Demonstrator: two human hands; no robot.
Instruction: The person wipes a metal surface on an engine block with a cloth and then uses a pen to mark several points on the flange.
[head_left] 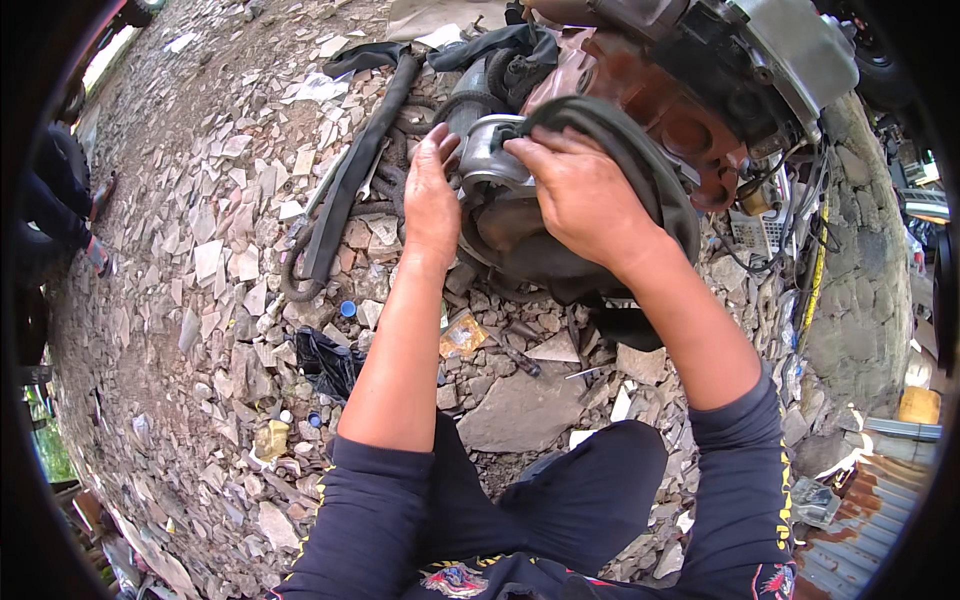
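A silvery metal collar (pixel 494 150) with a round open mouth sits in front of me, on top of a dark, rounded piece (pixel 515 225). My right hand (pixel 590 195) is at the collar's right side, fingers pinched on a wide dark strip (pixel 640 140) that looks like rubber or cloth. That strip loops over and down to the right behind the hand. On the collar's left, my left hand (pixel 431 195) is raised with its fingers stretched up and nothing visible in it. Whether its fingertips touch the metal I cannot tell.
A large engine block (pixel 690 130), rusty red and grey, stands at the far right. Long dark strips (pixel 355 170) and coiled hoses lie left of the collar. Broken stone and tile (pixel 200 260) cover the ground. Another person's legs (pixel 70 190) show at the left edge.
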